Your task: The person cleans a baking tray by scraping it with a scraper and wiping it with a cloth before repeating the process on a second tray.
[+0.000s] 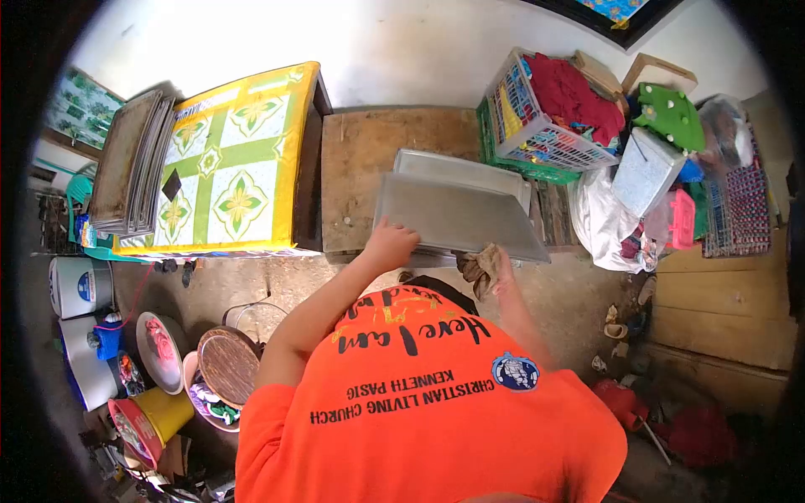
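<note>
A grey flat metal tray [461, 215] is tilted over the wooden table, its near edge toward me. My left hand [392, 244] grips the tray's near left corner, fingers on the upper face; the thumb is not clear. In my right hand [503, 270] is a crumpled brown rag [480, 270], held just below the tray's near edge. Part of that hand is covered by the rag. Behind the tilted tray lies a second, lighter metal tray [470, 170], partly covered by it.
The wooden table [360, 151] stands against the wall. Left of it, a patterned tablecloth [239, 163] carries a stack of baking trays [130, 163]. A plastic crate [545, 126] of clothes is at right. Basins [161, 352] and a round wooden lid [228, 367] sit lower left.
</note>
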Demonstrator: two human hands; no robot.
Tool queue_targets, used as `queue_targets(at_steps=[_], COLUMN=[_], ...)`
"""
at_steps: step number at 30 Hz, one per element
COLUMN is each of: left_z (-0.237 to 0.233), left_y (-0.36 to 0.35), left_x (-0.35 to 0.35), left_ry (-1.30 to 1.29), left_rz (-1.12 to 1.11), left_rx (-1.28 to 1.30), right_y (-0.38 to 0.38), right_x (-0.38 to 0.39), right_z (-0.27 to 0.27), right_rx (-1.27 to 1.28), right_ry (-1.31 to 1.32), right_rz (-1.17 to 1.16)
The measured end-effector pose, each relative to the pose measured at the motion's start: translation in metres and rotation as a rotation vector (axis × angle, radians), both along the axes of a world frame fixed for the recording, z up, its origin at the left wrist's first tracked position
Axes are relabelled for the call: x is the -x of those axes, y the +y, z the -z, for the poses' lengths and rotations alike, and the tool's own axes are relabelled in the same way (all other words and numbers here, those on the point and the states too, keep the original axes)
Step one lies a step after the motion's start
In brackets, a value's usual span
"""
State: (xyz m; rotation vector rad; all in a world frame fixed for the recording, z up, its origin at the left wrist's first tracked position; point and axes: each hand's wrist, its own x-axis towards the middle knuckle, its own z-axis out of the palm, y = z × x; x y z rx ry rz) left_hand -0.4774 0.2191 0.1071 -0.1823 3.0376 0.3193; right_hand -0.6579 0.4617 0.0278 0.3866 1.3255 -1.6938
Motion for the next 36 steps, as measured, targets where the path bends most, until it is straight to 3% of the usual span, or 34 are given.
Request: queue_targets(at_steps=[5, 8, 15, 21, 27, 32, 36], left_z=[0.049, 0.05, 0.098, 0.087, 0.087, 0.05, 0.02], left_y=[-0.013, -0.016, -0.018, -0.016, -0.014, -0.022, -0.038], left_x=[-0.023, -0.038, -0.082, -0.079, -0.082, -0.095, -0.123], left_ry=[-0.154, -0.377, -0.417, -0.328, -0.104, 0.031, 0.061], left_rz=[-0.3, -0.45, -0.532, -0.621, -0.617, -0.76, -0.999], left_rx=[-0.111, -0.262, -0.397, -0.458, -0.438, -0.253, -0.311], right_y=[0.021, 0.014, 0.002, -0.035, -0.065, -0.101, -0.147], right_x=[0.042, 0.047, 0.046, 0.04, 0.015, -0.018, -0.052], right_z=[0.104, 0.116, 0.11, 0.094, 0.102, 0.08, 0.035], right_rx=[0.019, 0.02, 0.049, -0.507, -0.56, -0.428, -0.256], right_ry=[-0.096, -0.158, -0.214, 0.296, 0.771, 0.773, 0.647], right_rz=[-0.048, -0.052, -0.377, -0.974, -0.998, -0.983, -0.952])
